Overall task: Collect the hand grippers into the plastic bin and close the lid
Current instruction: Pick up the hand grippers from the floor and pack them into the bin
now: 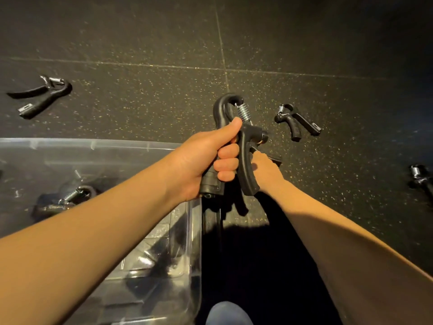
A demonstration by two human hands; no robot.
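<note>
My left hand (206,160) grips one handle of a black hand gripper (246,158) with a steel spring, holding it upright above the floor just right of the clear plastic bin (93,146). My right hand (267,172) reaches below and behind that gripper; its fingers are mostly hidden and touch a dark piece on the floor. One hand gripper (68,200) lies inside the bin. More lie on the floor: one at far left (39,97), one right of centre (297,123), one at the right edge (421,179).
The floor is dark speckled rubber tile with pale seams (225,69). The bin stands open at lower left. A black strip (213,221) runs along the bin's right wall. My knee in blue cloth (227,313) shows at the bottom.
</note>
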